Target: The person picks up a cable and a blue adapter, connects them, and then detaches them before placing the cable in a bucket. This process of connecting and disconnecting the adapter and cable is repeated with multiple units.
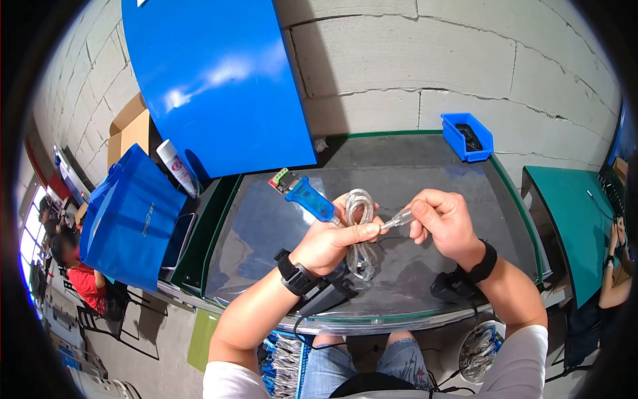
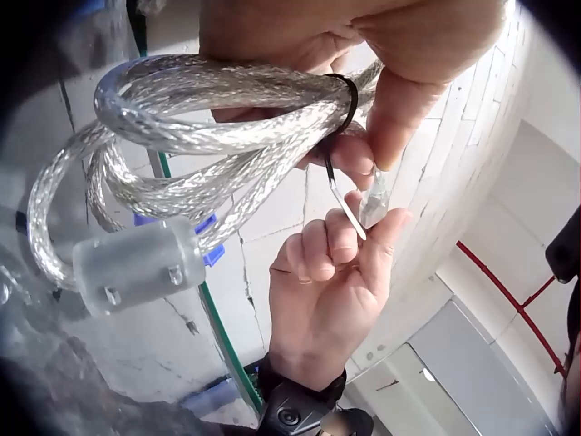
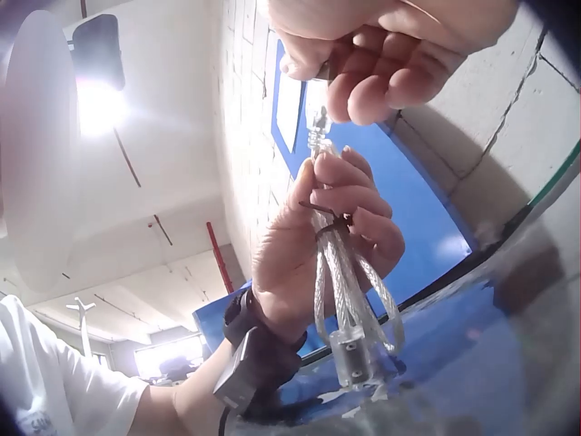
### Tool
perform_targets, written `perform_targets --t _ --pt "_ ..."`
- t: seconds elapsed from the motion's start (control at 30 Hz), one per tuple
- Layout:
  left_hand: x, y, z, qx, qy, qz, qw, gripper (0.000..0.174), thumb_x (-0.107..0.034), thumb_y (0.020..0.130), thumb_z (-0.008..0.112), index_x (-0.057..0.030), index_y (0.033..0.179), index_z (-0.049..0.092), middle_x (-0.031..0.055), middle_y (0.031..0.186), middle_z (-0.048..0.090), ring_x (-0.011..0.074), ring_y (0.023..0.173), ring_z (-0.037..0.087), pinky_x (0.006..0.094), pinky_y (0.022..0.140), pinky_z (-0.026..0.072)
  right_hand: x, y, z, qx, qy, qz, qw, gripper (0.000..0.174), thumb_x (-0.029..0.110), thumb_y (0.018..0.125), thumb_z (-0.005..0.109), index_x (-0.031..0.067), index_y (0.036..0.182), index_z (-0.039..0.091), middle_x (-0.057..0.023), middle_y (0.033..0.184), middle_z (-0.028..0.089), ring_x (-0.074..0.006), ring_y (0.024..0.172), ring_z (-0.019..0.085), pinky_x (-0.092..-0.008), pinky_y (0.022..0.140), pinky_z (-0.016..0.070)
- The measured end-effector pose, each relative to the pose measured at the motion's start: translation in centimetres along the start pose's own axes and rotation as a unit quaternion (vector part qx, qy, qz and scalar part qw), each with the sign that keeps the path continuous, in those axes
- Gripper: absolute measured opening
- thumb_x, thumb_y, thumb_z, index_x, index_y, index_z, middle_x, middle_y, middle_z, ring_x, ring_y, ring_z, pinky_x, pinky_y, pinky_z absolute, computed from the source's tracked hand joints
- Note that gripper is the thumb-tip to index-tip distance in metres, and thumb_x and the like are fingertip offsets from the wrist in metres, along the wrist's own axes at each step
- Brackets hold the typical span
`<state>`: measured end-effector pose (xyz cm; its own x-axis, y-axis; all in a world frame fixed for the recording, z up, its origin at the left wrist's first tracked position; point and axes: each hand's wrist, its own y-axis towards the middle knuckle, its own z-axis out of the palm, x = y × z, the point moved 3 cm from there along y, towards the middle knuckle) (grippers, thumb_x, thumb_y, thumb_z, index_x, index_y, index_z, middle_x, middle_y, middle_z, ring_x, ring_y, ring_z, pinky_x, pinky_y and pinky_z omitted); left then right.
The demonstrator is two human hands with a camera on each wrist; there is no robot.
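My left hand (image 1: 322,245) grips a coiled clear-jacketed cable (image 2: 227,123), with silvery braid showing through. Around the coil runs a dark cable tie (image 2: 350,102), and a frosted cylinder (image 2: 136,263) sits on one loop. A translucent blue adapter (image 1: 310,198) with a green terminal block sticks out beyond the left hand in the head view. To the right, my right hand (image 1: 446,223) pinches the clear plug (image 1: 401,219) at the cable's other end. The left thumb and fingertips hold the cable just behind that plug. The plug's tip is hidden by the right fingers.
The dark, plastic-covered table (image 1: 279,266) lies beneath my hands. At its back right stands a blue bin (image 1: 475,156) with black items. A blue bag (image 1: 133,219) and a spray can (image 1: 176,166) are left. Below, a bucket (image 1: 454,352) and a blue crate hold cables.
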<state>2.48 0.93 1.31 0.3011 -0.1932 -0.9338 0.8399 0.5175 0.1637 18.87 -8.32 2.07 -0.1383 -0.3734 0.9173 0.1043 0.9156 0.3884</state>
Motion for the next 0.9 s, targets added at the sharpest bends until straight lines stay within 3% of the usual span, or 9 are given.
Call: perform_targets --t 0.13,0.2,0.27,0.33,0.4,0.53,0.67,0.8,0.9 --pt "0.5 -0.1 -0.1 -0.021 -0.042 -0.008 0.999 0.041 -0.008 0.076 0.07 -0.0021 0.11 0.049 0.0063 0.091 0.058 0.0145 0.085 0.058 0.0335 0.08 0.0474 -0.6 0.4 0.3 -0.013 0.057 -0.003 0.998 0.019 0.019 0.093 0.053 0.001 0.096 0.057 -0.0025 0.071 0.06 -0.006 0.057 0.054 -0.0193 0.05 0.0434" --pt "0.5 0.1 -0.8 -0.023 -0.103 0.044 0.993 0.047 0.0 0.074 0.064 -0.0026 0.117 0.047 0.005 0.096 0.055 0.0138 0.089 0.055 0.0377 0.088 0.0447 -0.5 0.6 0.5 -0.025 0.101 -0.016 0.994 0.019 0.018 0.092 0.053 0.0015 0.1 0.055 -0.0027 0.075 0.06 -0.006 0.06 0.055 -0.0192 0.052 0.0437" --pt "0.0 0.3 -1.5 -0.043 -0.146 0.102 0.983 0.057 0.009 0.069 0.059 -0.0023 0.123 0.042 0.0045 0.098 0.054 0.0137 0.091 0.054 0.0373 0.091 0.0434 -0.4 0.5 0.7 -0.017 0.028 0.004 0.999 0.021 0.018 0.092 0.053 0.0023 0.106 0.051 -0.0022 0.082 0.06 -0.0061 0.064 0.055 -0.019 0.055 0.0443" --pt "-0.4 0.3 -1.8 -0.057 -0.161 0.137 0.976 0.061 0.01 0.07 0.057 -0.004 0.126 0.038 0.005 0.101 0.053 0.014 0.093 0.054 0.0387 0.095 0.0422 -0.2 0.2 1.1 0.0 -0.006 0.042 0.999 0.022 0.017 0.088 0.06 0.0015 0.101 0.052 -0.0024 0.077 0.06 -0.0072 0.064 0.055 -0.0206 0.055 0.0449" --pt "-0.5 0.3 -1.5 -0.059 -0.177 0.146 0.971 0.061 0.011 0.071 0.057 -0.0049 0.127 0.037 0.0055 0.103 0.053 0.0146 0.095 0.054 0.0388 0.096 0.042 0.1 0.0 2.0 0.12 -0.185 -0.025 0.975 0.023 0.014 0.083 0.065 0.0008 0.096 0.053 -0.0037 0.073 0.059 -0.0086 0.062 0.056 -0.0229 0.055 0.0456" --pt "-0.2 0.4 -1.5 -0.075 -0.192 0.148 0.967 0.058 0.01 0.076 0.058 -0.0068 0.127 0.036 0.0072 0.107 0.054 0.017 0.101 0.055 0.0381 0.097 0.0422 -0.6 0.0 1.7 0.099 -0.184 -0.016 0.978 0.021 0.011 0.08 0.067 0.0004 0.09 0.053 -0.0049 0.068 0.058 -0.0093 0.057 0.054 -0.0235 0.053 0.0445" --pt "0.5 0.4 -0.8 -0.029 -0.074 0.022 0.997 0.035 0.001 0.078 0.066 -0.0049 0.108 0.051 0.0098 0.103 0.057 0.0192 0.097 0.056 0.0334 0.088 0.0458 0.0 0.1 1.5 0.061 -0.192 -0.044 0.979 0.019 0.009 0.08 0.065 0.0003 0.091 0.053 -0.0049 0.068 0.057 -0.0093 0.056 0.053 -0.0233 0.051 0.0433" --pt "0.3 0.2 -0.7 -0.032 -0.049 0.033 0.998 0.025 -0.002 0.077 0.068 -0.005 0.097 0.053 0.0102 0.099 0.058 0.0177 0.094 0.057 0.0311 0.083 0.0464 0.1 0.1 1.6 0.056 -0.191 -0.09 0.976 0.017 0.006 0.081 0.064 0.0003 0.092 0.053 -0.0056 0.071 0.056 -0.0098 0.058 0.053 -0.0231 0.053 0.0431" --pt "0.1 0.0 -0.6 -0.034 -0.025 0.041 0.998 0.018 -0.001 0.079 0.065 -0.0063 0.09 0.052 0.0109 0.093 0.061 0.0212 0.095 0.058 0.0327 0.084 0.0459 0.3 0.2 1.6 0.065 -0.187 -0.118 0.973 0.016 0.005 0.08 0.063 0.0002 0.093 0.054 -0.0059 0.074 0.056 -0.0102 0.062 0.053 -0.0233 0.056 0.0438"
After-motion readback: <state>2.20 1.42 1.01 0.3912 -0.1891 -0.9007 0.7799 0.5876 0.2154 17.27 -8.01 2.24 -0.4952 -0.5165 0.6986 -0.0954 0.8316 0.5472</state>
